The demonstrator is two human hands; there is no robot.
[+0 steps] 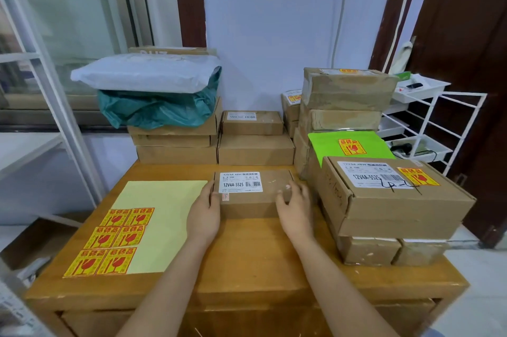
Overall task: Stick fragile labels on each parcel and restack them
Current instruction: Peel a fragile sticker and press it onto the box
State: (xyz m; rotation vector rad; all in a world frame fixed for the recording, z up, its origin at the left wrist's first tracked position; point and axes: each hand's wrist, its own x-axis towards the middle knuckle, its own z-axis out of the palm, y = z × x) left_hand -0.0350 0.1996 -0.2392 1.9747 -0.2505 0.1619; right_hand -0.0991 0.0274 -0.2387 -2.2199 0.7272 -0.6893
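Head view | small parcel (253, 194) unlabelled, mid-counter near back edge | left hand (204, 213) and right hand (296, 209) fingers grasping its 2 ends | next: peel from label sheet (120, 238) at left edge, press flat, clear of barcode.

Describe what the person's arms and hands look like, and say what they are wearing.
Both forearms are bare: no sleeves, gloves, watch, bracelets or rings show. The left hand and the right hand have short nails, and one nail on the right hand looks pale pink. A bit of blue-grey cloth shows at the bottom right edge, near the right elbow.
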